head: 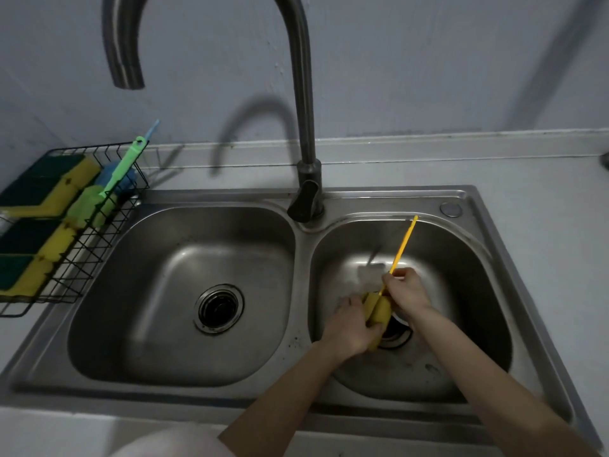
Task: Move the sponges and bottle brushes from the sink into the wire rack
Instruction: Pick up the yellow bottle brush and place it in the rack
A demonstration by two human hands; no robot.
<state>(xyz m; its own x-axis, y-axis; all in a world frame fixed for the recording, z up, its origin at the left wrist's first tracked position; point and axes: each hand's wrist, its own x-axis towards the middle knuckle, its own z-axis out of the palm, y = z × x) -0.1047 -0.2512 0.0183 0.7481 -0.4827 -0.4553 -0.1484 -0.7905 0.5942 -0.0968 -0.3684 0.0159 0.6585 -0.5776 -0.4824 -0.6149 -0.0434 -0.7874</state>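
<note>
I have the yellow bottle brush (pixel 382 308) down in the right basin of the sink (pixel 468 206), right over the drain, with both hands on it. My left hand (pixel 349 324) is wrapped around the fat sponge head, and my right hand (pixel 408 291) pinches the thin handle just above where it meets the head; the handle runs up and away from me toward the back rim. I judge this thing to be very light, but awkward: the head is soft foam that squashes under my fingers and probably holds water, so it may drip and feel slick, while the handle looks like a slim, springy plastic rod that would wobble if I held it only by the far tip. Low on the handle, close to the head, seems the best place to carry it from. Both forearms reach forward and down into the basin, wrists bent inward so the hands meet. The wire rack (pixel 99 245) sits well off to my left, beside the left basin, already holding yellow-and-green sponges (pixel 49 199), a green brush (pixel 122 169) and a blue brush (pixel 151 128).
</note>
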